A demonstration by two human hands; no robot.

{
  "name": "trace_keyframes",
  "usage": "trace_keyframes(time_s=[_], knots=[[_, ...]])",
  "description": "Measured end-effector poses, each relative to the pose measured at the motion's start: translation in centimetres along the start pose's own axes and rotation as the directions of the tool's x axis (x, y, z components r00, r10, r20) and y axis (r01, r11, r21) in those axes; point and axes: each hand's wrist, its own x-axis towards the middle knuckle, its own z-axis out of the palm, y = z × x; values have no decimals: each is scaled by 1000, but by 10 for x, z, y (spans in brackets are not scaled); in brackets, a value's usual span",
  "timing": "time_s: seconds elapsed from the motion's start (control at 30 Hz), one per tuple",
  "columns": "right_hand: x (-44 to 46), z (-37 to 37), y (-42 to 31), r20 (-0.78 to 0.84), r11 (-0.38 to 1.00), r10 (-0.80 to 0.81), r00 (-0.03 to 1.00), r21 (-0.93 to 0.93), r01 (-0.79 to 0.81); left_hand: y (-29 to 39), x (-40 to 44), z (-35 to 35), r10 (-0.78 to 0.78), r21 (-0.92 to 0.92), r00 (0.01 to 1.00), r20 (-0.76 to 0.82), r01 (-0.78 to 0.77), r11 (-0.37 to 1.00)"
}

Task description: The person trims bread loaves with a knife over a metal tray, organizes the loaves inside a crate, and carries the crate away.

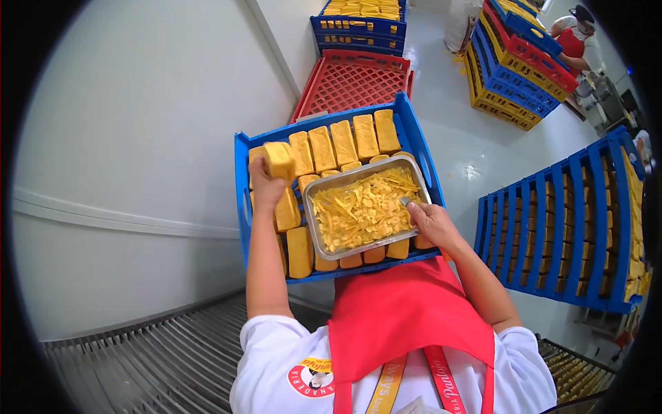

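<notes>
Head view: your left hand [269,183] is closed around a loaf [280,160], held over the far left part of the blue crate [423,145]. Your right hand [430,221] grips a blade [405,201], its handle hidden by your fingers, over the right side of the metal pan [312,226]. Yellow scraps [362,210] fill the pan, which sits on top of the other loaves [321,149] in the crate. Beyond it lies a red crate [364,79]; stacked crates [514,72] stand farther right, near another person [574,47].
</notes>
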Motion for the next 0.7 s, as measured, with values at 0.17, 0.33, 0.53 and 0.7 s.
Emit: trace_keyframes(time_s=[0.17,0.33,0.53,0.7], knots=[[5,8,-48,50,958,-276,960,-62,279,52,-91,59,286,-51,951,118,-281,958],[3,18,-75,118,858,-476,871,-153,490,66,-132,88,276,-19,961,20,-275,961],[5,26,-72,164,796,-538,827,-225,562,77,-149,82,276,99,961,39,-278,955],[16,24,-60,123,678,-673,729,-291,675,82,-151,74,254,91,950,181,-273,958]])
